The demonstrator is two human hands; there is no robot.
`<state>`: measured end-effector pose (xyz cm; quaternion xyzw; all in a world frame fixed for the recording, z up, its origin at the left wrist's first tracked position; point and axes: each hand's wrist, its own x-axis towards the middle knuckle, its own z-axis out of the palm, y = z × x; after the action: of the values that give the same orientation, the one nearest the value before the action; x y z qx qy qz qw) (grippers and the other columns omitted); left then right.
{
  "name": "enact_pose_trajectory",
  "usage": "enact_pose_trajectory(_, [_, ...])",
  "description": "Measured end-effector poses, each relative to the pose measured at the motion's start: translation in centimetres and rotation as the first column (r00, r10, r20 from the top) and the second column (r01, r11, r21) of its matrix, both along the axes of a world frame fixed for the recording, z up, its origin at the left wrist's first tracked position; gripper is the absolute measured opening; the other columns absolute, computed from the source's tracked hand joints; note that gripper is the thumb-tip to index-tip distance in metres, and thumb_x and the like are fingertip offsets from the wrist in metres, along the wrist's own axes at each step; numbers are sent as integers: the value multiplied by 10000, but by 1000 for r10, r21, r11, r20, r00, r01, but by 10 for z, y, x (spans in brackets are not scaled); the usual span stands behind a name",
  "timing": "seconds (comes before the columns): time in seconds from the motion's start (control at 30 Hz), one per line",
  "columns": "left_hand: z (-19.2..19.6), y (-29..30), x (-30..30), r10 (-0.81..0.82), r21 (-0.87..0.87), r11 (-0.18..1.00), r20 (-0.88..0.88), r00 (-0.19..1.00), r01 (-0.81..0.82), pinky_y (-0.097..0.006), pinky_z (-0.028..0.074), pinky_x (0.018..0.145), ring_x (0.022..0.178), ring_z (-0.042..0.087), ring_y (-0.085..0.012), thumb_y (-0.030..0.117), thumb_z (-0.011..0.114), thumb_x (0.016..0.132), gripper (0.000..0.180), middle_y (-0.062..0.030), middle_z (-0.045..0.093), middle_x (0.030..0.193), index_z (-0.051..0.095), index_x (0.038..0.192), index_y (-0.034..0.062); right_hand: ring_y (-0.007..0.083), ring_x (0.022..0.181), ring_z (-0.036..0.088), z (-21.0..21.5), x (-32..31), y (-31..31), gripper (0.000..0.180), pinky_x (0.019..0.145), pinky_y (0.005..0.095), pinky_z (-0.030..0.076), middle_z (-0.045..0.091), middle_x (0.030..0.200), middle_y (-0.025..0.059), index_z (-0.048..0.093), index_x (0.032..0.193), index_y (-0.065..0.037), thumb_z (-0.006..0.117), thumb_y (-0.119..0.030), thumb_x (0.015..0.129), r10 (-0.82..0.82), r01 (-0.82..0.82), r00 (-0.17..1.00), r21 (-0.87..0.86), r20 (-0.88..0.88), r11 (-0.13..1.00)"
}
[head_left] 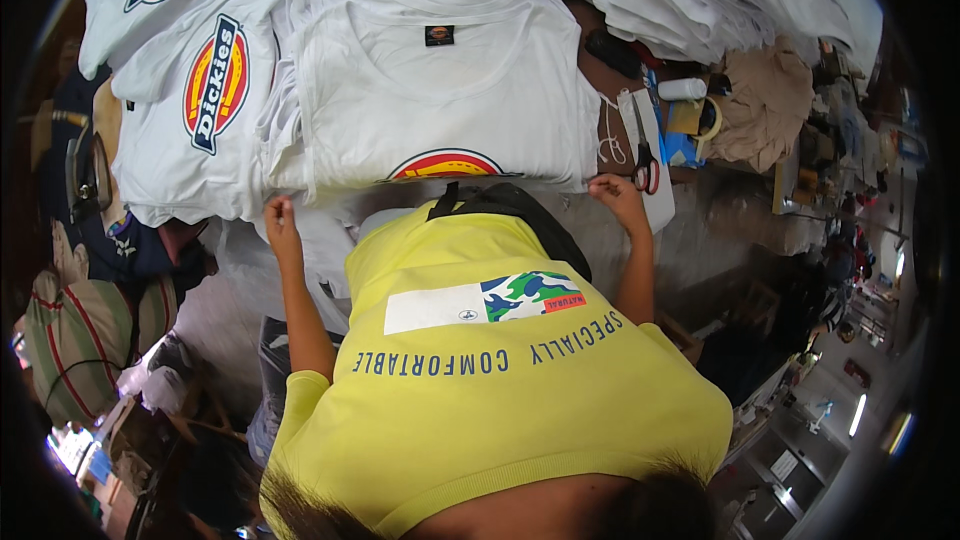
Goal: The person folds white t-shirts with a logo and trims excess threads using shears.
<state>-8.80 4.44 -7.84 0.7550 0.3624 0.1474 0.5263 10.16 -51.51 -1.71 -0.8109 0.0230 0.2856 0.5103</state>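
A white shirt [430, 125] with a wide round neckline, a small black neck label and a red-and-yellow print at its near edge lies spread in front of me. At its near left corner, the fingers of my left hand [284, 225] are pinched together on the cloth's edge. My right hand [622, 204] has its fingers closed at the near right corner of the same shirt, with the fingertips partly hidden. Just right of that hand lies a pair of scissors [646, 172] with dark red and black handles.
More printed white shirts [150, 110] are piled on the left, and another white heap [680, 0] is at the far right. Tape [708, 122], a white spool [682, 89] and beige cloth [765, 95] lie on the right. A striped bag [80, 340] stands at lower left.
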Motion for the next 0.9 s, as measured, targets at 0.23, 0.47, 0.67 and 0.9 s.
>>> enact_pose_trajectory(0.23, [-3, -14, 8, -270, -445, 864, -10, 963, 237, -214, 374, 803, 893, 483, -85, 188, 573, 882, 274, -16, 571, 998, 563, 1094, 15, 102, 812, 556, -32, -33, 12, 340, 688, 241, 444, 605, 901, 33, 610, 1003, -2, 721, -198, 748, -73, 74, 995, -3, 73, 997])
enact_pose_trajectory(0.47, [10, 34, -3, -305, 73, 937, -306, 902, 341, -224, 330, 527, 578, 380, -55, 270, 695, 787, 295, 65, 491, 633, 636, 798, -19, 60, 702, 505, -44, -44, -8, 160, 654, 205, 392, 567, 762, -18, 610, 849, -31, 693, -149, 779, -323, 311, 946, 197, 33, 930])
enact_pose_trajectory(0.67, [12, 31, 2, -265, 226, 911, -322, 909, 346, -261, 370, 561, 574, 433, -100, 215, 689, 779, 245, 13, 493, 604, 618, 802, -19, 61, 744, 525, -62, -59, -2, 211, 686, 196, 399, 596, 841, -3, 575, 962, -37, 677, -107, 791, -447, 440, 888, 471, -106, 764])
enact_pose_trajectory(0.9, [84, -85, 119, -178, 704, 703, 314, 933, -102, -352, 417, 731, 816, 532, -268, 42, 611, 758, 118, -124, 565, 866, 584, 863, -5, 64, 803, 528, -66, -72, 5, 320, 718, 196, 402, 602, 928, 19, 538, 1088, -28, 665, -120, 809, -457, 457, 877, 544, -145, 704])
